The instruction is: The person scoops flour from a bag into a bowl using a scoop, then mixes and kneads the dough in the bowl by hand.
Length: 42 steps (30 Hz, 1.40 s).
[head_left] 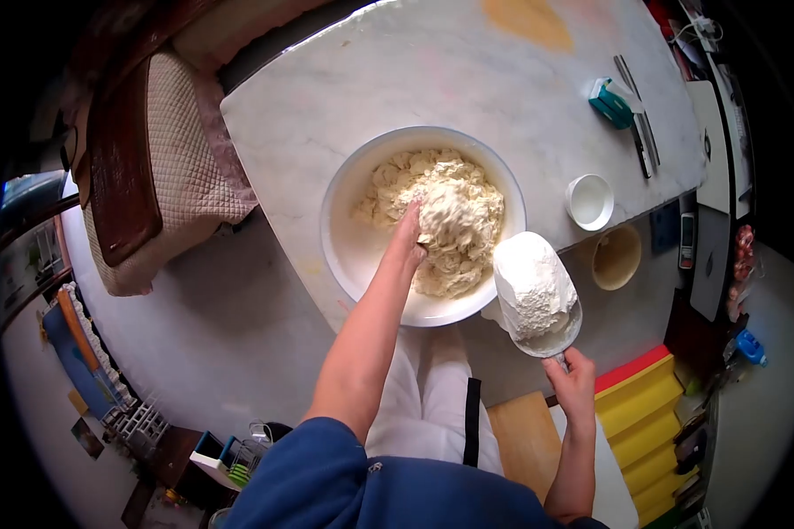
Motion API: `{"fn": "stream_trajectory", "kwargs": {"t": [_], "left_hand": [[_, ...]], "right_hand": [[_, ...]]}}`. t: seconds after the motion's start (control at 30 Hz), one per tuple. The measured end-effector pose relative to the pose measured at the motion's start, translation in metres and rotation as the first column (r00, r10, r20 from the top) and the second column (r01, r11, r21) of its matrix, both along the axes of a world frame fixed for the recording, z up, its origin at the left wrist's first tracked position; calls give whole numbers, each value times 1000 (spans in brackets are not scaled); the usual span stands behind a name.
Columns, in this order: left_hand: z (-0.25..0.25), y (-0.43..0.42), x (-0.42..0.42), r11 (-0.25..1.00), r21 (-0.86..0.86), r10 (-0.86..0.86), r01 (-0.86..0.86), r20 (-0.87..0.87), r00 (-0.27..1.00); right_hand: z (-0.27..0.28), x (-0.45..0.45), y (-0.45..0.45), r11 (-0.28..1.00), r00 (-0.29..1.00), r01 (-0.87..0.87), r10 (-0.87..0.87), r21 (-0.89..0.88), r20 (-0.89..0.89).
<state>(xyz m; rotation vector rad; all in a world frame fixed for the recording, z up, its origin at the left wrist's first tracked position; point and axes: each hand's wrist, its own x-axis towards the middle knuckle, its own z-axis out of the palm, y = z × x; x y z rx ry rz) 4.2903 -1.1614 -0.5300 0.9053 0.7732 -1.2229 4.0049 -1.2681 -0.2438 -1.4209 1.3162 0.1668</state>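
A wide white bowl (337, 251) stands at the table's near edge, with a shaggy, pale flour dough (476, 238) inside. My left hand (412, 231) reaches into the bowl and touches the dough. Its fingers are smeared by motion and coated or covered by dough, so their pose is unclear. Beside the bowl, on the right, my right hand (573, 377) is closed round the handle of a scoop (570, 333). White flour (534, 286) is heaped in that scoop, whose far end lies close to the bowl's rim.
The marble-look table (300, 123) carries a small white bowl (589, 202), a teal-and-white packet (610, 103) and long thin utensils (644, 115) at the right. A quilted-covered seat (190, 150) stands left. Below the table's right edge is a round tan container (617, 257); yellow steps (640, 423) stand lower right.
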Motion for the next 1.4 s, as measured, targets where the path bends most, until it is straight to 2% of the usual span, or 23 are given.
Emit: {"fn": "stream_trajectory", "kwargs": {"t": [0.03,0.17,0.27,0.37,0.47,0.5,0.6,0.7,0.8,0.9,0.93,1.03,1.17,1.27,1.4], "left_hand": [[38,-12,10,998,67,17,-16,-14,1000],[25,-13,46,998,-52,41,-37,77,996],[43,-20,84,987,108,108,-120,111,988],[60,1,112,975,187,-180,119,352,919],[46,24,116,784,485,-600,388,432,673],[34,40,111,643,638,-763,422,489,423],[25,76,59,567,818,-823,98,559,97],[11,81,12,686,728,-707,-23,673,215],[4,45,-29,654,741,-736,155,575,357],[-11,17,-42,679,651,-723,340,513,462],[-12,12,-42,690,606,-717,397,493,494],[16,1,-38,855,294,-517,428,560,647],[16,3,-49,740,459,-673,493,475,568],[19,28,-49,438,671,-833,598,553,-11],[35,84,-41,364,750,-724,552,601,-339]], "right_hand": [[3,3,0,1000,1000,-20,20,-19,3],[10,8,-2,997,998,-65,65,-32,-9],[12,11,0,998,999,-52,52,-18,-6],[12,13,0,998,998,-58,58,-15,-3],[6,12,1,996,997,-82,82,-26,8],[3,12,1,995,996,-91,91,-32,13],[0,13,2,994,994,-107,107,-21,21],[-3,14,3,992,992,-119,121,-42,42],[-4,12,2,993,993,-118,118,-15,15],[-6,10,1,993,993,-121,121,-9,-3],[-6,9,0,993,993,-115,115,-6,-4],[-6,12,0,995,995,-99,99,4,-12],[-5,9,-1,992,991,-125,124,-12,-47],[0,18,-3,988,988,-152,151,-26,-42],[6,26,-6,985,984,-170,169,-24,-47]]}}
